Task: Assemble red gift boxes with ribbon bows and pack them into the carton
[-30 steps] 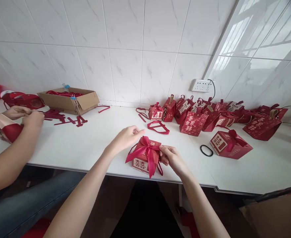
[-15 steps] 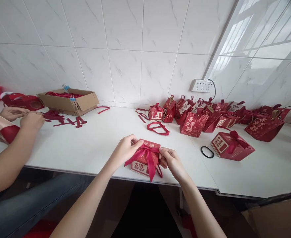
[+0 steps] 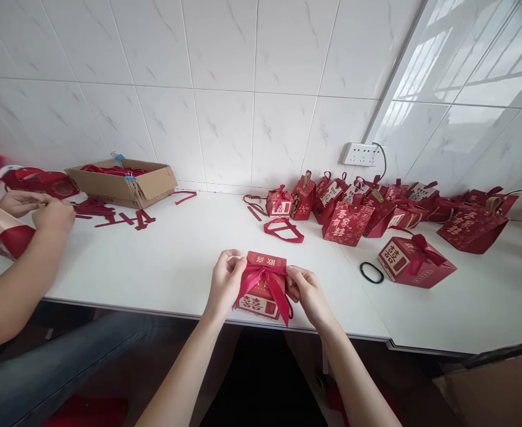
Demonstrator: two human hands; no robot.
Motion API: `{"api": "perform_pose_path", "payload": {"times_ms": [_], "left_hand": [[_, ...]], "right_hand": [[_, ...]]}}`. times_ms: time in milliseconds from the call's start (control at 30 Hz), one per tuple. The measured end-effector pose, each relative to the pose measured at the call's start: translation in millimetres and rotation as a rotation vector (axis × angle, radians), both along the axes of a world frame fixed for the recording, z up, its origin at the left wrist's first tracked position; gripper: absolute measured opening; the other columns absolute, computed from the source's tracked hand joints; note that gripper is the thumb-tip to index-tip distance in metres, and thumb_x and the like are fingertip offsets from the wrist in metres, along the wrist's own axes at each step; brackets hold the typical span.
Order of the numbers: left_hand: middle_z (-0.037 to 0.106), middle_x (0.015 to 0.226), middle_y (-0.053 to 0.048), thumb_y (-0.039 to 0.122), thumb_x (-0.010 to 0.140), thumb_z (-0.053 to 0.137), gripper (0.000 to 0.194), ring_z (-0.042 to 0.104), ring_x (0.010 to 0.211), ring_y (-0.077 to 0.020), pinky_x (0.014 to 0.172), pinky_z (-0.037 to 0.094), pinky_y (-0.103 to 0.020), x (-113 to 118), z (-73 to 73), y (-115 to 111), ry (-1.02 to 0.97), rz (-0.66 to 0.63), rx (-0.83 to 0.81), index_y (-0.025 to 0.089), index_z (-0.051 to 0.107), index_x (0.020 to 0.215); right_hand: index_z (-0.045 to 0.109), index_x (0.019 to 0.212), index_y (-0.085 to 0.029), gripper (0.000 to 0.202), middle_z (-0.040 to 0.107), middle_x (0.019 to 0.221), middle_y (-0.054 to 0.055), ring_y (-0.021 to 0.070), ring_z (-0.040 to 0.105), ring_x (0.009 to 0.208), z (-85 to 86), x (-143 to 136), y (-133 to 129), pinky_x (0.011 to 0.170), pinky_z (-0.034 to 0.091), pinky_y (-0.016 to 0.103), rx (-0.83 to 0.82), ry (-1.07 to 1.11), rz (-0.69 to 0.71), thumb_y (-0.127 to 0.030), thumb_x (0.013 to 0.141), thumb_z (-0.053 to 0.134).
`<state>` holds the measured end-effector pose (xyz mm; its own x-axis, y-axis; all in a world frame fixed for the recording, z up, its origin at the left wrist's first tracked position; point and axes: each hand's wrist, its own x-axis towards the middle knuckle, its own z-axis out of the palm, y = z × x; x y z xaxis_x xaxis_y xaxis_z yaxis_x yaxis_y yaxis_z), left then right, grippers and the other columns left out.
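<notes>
A red gift box [image 3: 267, 260] with pale printed characters stands at the table's front edge, between my two hands. Around it runs a shiny red ribbon [image 3: 266, 274], tied in a bow at the front with its tails hanging down over the printed panel. My left hand [image 3: 228, 281] is closed at the box's left side, thumb and fingers pinching the ribbon. On the other side my right hand [image 3: 304, 290] pinches the ribbon near the box's right edge. A twisted red cord shows partly behind the right-hand fingers.
Several finished red boxes [image 3: 347, 222] crowd the back right; one bow-tied box [image 3: 416, 261] sits nearer, beside a black ring [image 3: 372, 273]. A cardboard box [image 3: 143, 188] of ribbon stands back left, with red strips [image 3: 127, 219] before it. A co-worker's hands [image 3: 43, 210] work at far left.
My left hand has shifted down and turned along the box's left side, and the bow's tails have swung rightward. My right hand stays almost in place.
</notes>
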<state>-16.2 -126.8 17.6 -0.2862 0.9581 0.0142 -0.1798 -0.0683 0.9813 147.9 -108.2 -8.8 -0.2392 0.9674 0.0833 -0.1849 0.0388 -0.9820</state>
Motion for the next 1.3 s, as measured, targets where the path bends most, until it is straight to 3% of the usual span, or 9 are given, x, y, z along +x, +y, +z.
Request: {"api": "perform_pose_path", "payload": {"times_ms": [300, 500, 667, 767, 933, 1067, 1167, 1300], "left_hand": [[0.04, 0.054, 0.011, 0.038, 0.07, 0.061, 0.029, 0.04, 0.044, -0.0067, 0.045, 0.032, -0.019, 2.3, -16.0, 0.6, -0.052, 0.034, 0.053, 0.024, 0.039, 0.083], [0.045, 0.057, 0.011, 0.037, 0.067, 0.063, 0.031, 0.041, 0.044, -0.006, 0.046, 0.032, -0.019, 2.5, -15.8, 1.5, -0.065, 0.072, 0.035, 0.024, 0.039, 0.082], [0.054, 0.061, 0.006, 0.044, 0.063, 0.068, 0.036, 0.052, 0.052, -0.0094, 0.051, 0.038, -0.021, -8.5, -6.0, 0.7, 0.004, -0.113, -0.076, 0.021, 0.049, 0.082], [0.056, 0.062, 0.005, 0.049, 0.062, 0.069, 0.039, 0.05, 0.05, -0.0089, 0.047, 0.035, -0.02, -16.1, -0.4, -1.0, 0.085, -0.213, -0.163, 0.02, 0.052, 0.081], [0.047, 0.057, 0.005, 0.053, 0.07, 0.062, 0.04, 0.042, 0.051, -0.008, 0.049, 0.032, -0.021, -26.6, 2.3, 2.0, 0.31, -0.306, -0.175, 0.018, 0.044, 0.061], [0.044, 0.056, 0.004, 0.053, 0.076, 0.055, 0.042, 0.042, 0.053, -0.0096, 0.053, 0.033, -0.023, -33.9, 6.4, 7.0, 0.453, -0.411, -0.167, 0.018, 0.044, 0.057], [0.042, 0.057, 0.005, 0.049, 0.078, 0.056, 0.039, 0.041, 0.053, -0.0089, 0.053, 0.033, -0.022, -34.9, 9.8, 7.4, 0.4, -0.471, -0.134, 0.018, 0.044, 0.058], [0.04, 0.056, 0.006, 0.047, 0.076, 0.059, 0.037, 0.038, 0.05, -0.0072, 0.049, 0.03, -0.02, -27.3, 5.8, 3.4, 0.171, -0.434, -0.09, 0.018, 0.042, 0.059]], "right_hand": [[0.038, 0.049, -0.02, 0.04, 0.021, 0.039, -0.01, 0.0042, 0.014, 0.04, -3.9, -10.7, -3.7, 0.041, 0.015, 0.022, -0.105, 0.17, -0.098, -0.046, 0.071, 0.06], [0.038, 0.049, -0.02, 0.04, 0.02, 0.038, -0.011, 0.0043, 0.013, 0.038, -9.5, -11.8, -2.2, 0.039, 0.011, 0.022, -0.181, 0.242, -0.112, -0.046, 0.069, 0.063], [0.041, 0.05, -0.02, 0.042, 0.027, 0.037, -0.009, 0.0043, 0.021, 0.036, -4.9, -3.3, -3.2, 0.039, 0.017, 0.021, -0.084, 0.089, -0.068, -0.048, 0.072, 0.061], [0.04, 0.05, -0.02, 0.043, 0.031, 0.038, -0.008, 0.0053, 0.027, 0.036, -0.3, 0.7, -5.1, 0.041, 0.021, 0.022, -0.032, -0.001, -0.055, -0.051, 0.075, 0.058], [0.04, 0.05, -0.02, 0.046, 0.035, 0.038, -0.006, 0.0068, 0.03, 0.039, 4.4, 3.6, -5.8, 0.045, 0.026, 0.023, 0.012, -0.112, -0.061, -0.055, 0.077, 0.052], [0.036, 0.049, -0.02, 0.049, 0.03, 0.041, -0.007, 0.0063, 0.025, 0.041, 8.4, 4.9, -4.5, 0.044, 0.02, 0.023, 0.001, -0.141, -0.074, -0.057, 0.074, 0.055], [0.035, 0.049, -0.02, 0.048, 0.028, 0.043, -0.007, 0.0058, 0.022, 0.042, 8.5, 4.5, -3.4, 0.044, 0.017, 0.023, -0.003, -0.116, -0.059, -0.056, 0.074, 0.055], [0.041, 0.051, -0.019, 0.043, 0.027, 0.042, -0.008, 0.0055, 0.021, 0.041, 3.5, 3.1, -3.8, 0.043, 0.018, 0.023, -0.034, 0.002, -0.031, -0.051, 0.075, 0.056]]}}
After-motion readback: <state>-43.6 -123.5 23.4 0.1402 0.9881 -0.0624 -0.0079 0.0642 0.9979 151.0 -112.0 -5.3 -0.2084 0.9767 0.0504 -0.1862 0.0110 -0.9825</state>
